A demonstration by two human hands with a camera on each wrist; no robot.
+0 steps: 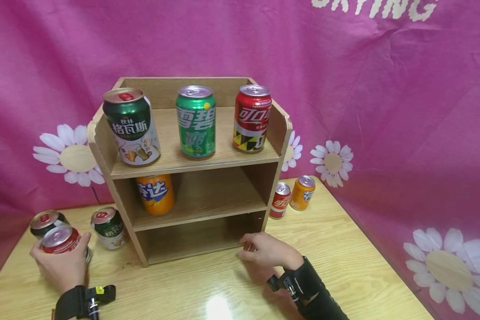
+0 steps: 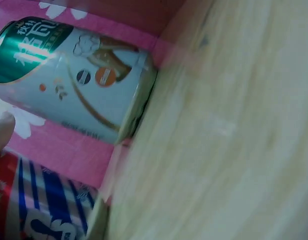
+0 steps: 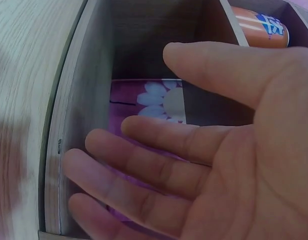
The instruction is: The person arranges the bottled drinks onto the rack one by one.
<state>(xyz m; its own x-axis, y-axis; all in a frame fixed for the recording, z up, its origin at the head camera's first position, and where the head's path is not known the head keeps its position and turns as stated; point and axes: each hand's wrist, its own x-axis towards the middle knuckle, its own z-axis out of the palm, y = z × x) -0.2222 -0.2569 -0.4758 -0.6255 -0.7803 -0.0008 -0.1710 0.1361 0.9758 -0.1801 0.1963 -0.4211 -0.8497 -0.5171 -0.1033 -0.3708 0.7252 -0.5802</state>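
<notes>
My left hand (image 1: 64,266) grips a red soda can (image 1: 60,240) at the table's left side. In the left wrist view the lower part of that red can (image 2: 49,205) shows blue and white stripes, with a fingertip (image 2: 3,131) beside it. A green-and-white kvass can (image 1: 110,227) stands to its right, and another dark green can (image 1: 48,221) is partly hidden behind it. My right hand (image 1: 270,251) is at the lower right front of the wooden shelf (image 1: 196,169). In the right wrist view its fingers (image 3: 144,175) are loosely bent, with nothing held.
On the top tier stand a kvass can (image 1: 132,129), a green Sprite can (image 1: 196,122) and a red Coca-Cola can (image 1: 253,119). An orange Fanta can (image 1: 156,193) sits on the middle tier. Right of the shelf are a small cola can (image 1: 280,201) and an orange can (image 1: 302,194).
</notes>
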